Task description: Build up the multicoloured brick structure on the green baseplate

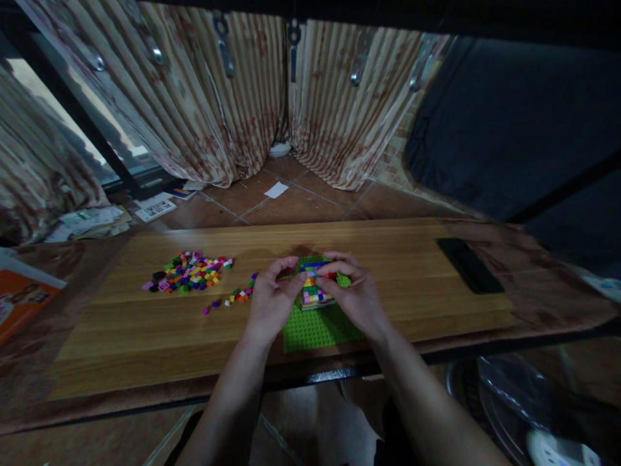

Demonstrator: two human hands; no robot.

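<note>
A small block of multicoloured toy bricks [316, 296] stands on a green studded baseplate [320, 330] in front of me. From the left side, my left hand [272, 298] has its fingers curled and its thumb pressed on the edge of the brick build. My right hand [358, 294] reaches over the other side, thumb and forefinger closed together just above the top bricks. Whatever lies between those fingertips is too small to make out. Red and light green pieces show under the right fingers. Part of the build is hidden behind both hands.
A pile of loose toy bricks [194, 270] lies on the wooden board [160, 349] at left, with a smaller scatter of bricks [240, 295] beside my left hand. A black phone [469, 265] rests at right. An orange and white package [24, 294] sits at the far left.
</note>
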